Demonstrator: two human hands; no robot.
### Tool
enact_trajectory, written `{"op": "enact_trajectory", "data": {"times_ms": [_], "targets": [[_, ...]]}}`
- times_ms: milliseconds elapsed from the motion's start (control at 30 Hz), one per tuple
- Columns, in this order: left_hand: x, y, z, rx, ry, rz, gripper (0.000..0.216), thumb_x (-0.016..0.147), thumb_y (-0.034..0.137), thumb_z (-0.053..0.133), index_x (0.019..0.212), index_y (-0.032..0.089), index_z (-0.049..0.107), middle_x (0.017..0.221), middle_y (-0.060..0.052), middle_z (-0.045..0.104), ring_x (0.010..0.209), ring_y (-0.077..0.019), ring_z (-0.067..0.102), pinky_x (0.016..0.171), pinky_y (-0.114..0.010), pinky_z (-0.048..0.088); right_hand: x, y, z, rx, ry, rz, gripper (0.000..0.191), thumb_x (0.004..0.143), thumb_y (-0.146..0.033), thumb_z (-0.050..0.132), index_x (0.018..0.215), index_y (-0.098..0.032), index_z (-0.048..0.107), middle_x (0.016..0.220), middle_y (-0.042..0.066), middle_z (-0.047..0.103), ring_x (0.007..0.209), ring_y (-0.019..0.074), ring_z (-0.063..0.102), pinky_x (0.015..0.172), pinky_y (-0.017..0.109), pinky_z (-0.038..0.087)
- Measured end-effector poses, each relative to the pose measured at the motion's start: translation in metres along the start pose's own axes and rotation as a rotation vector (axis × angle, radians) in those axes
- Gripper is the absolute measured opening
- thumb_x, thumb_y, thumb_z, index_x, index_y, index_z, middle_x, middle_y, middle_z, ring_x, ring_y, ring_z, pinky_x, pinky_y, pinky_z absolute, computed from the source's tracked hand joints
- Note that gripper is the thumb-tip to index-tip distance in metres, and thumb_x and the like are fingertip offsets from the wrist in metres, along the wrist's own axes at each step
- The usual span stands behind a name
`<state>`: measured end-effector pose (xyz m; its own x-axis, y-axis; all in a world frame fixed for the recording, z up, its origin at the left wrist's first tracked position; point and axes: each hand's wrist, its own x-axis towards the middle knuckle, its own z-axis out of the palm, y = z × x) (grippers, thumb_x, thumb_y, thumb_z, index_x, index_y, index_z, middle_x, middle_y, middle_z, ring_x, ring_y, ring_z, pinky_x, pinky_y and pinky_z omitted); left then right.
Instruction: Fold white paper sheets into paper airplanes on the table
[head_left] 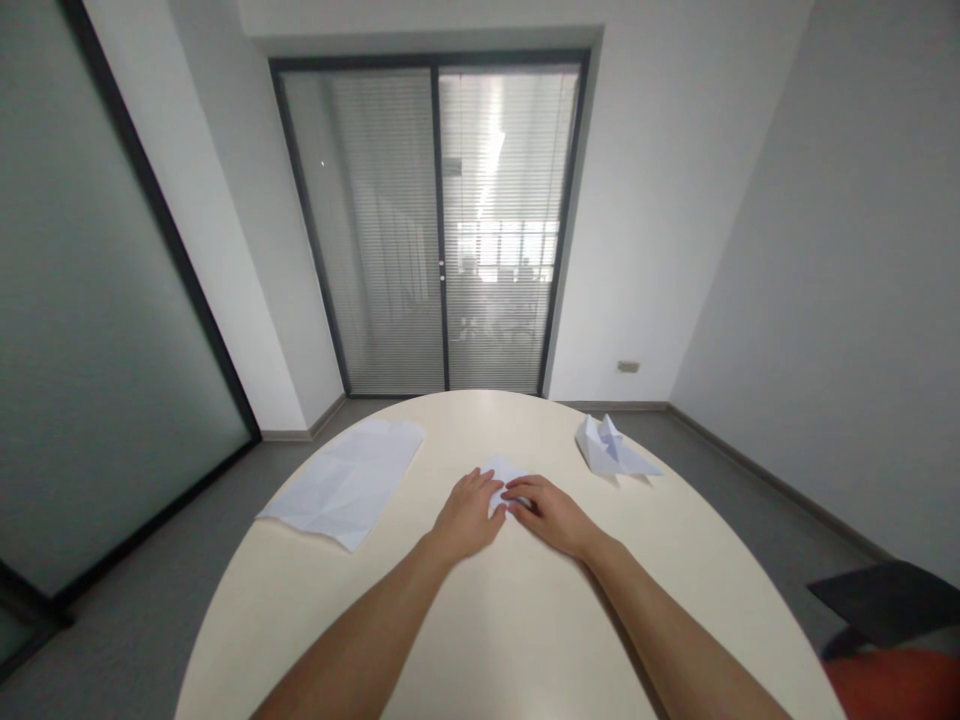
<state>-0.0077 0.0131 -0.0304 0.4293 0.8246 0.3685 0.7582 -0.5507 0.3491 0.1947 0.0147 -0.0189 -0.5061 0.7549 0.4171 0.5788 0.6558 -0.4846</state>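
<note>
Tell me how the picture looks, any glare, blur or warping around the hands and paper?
Head view: wide-angle warp slants the walls; light through the blinds blows out that door pane; left hand, right hand and folded paper are sharp, evenly lit.

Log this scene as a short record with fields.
Surface: round cream table
Left: left hand lies flat on a small folded paper
Right: right hand presses its fingertips on the same paper
Beside, left: creased open sheet, apart from the hands
Beside, right: folded paper model, untouched
Background: glass doors with blinds
</note>
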Motion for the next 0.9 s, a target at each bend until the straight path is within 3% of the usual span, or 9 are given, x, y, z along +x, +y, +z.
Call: {"op": "enact_trajectory", "data": {"times_ms": [667,900], "targets": [[-0.002,0.005,-0.006,0.032,-0.047,-0.004,0.05,0.089,0.039,0.055,0.134,0.017,0.057,0.147,-0.013,0.051,0.139,-0.0316,0.042,0.118,-0.05,0.03,0.0,0.0,0.001,-0.013,-0.011,0.007,0.027,0.091,-0.026,0.058,0.113,-0.025,0.072,0.12,0.008,0.07,0.114,0.0245,0.061,0.102,0.042,0.047],[-0.001,0.009,-0.014,0.043,-0.145,-0.032,0.054,0.09,0.044,0.051,0.138,0.018,0.055,0.152,-0.011,0.045,0.143,-0.0314,0.036,0.119,-0.05,0.026,0.0,-0.001,-0.001,-0.094,-0.025,0.101,0.033,0.092,-0.029,0.053,0.12,-0.021,0.069,0.126,0.01,0.067,0.119,0.0243,0.059,0.105,0.04,0.045]]}}
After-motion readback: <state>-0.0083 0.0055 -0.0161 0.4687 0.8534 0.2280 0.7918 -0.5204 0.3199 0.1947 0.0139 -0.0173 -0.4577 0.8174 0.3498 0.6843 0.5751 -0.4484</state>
